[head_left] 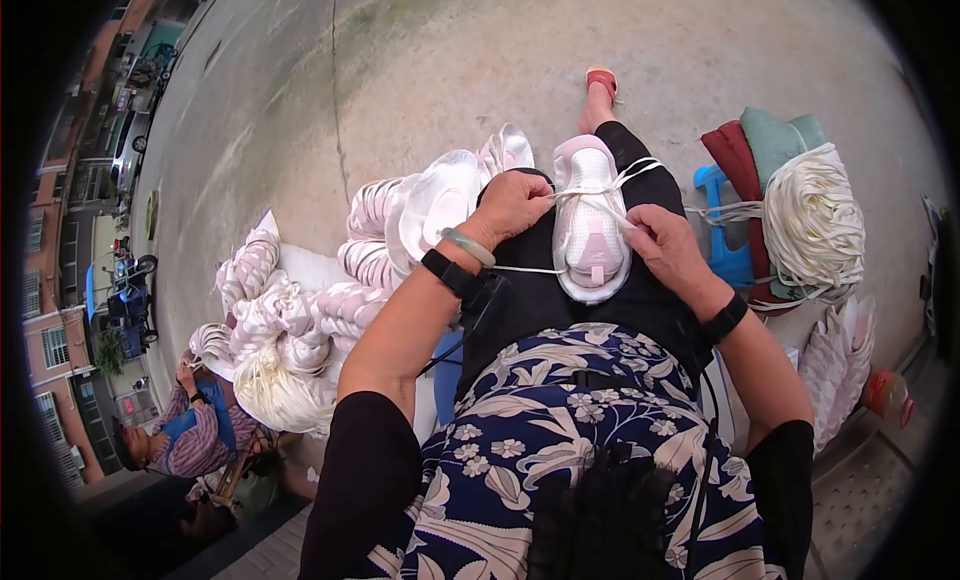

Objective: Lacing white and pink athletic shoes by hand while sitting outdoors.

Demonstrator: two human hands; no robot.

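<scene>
A white and pink shoe upper (597,235) lies across my dark trouser leg, its toe pointing away from me. White shoelace (527,271) crosses its top, with loose ends trailing to both sides. To the left of the upper, my left hand (510,208) is closed, thumb and fingertips pinching a lace strand near the eyelets. My right hand (672,245) is closed at the other edge, its fingertips pinching another part of the lace. The exact grip inside each hand is partly hidden by the fingers.
Stacks of similar pink-white uppers (375,230) stand on my left, with a lace bundle (280,392) nearby. On my right, a thick hank of white laces (815,220) rests on a blue stool (728,255) with red and green cloth. Another person (205,420) sits at the far left.
</scene>
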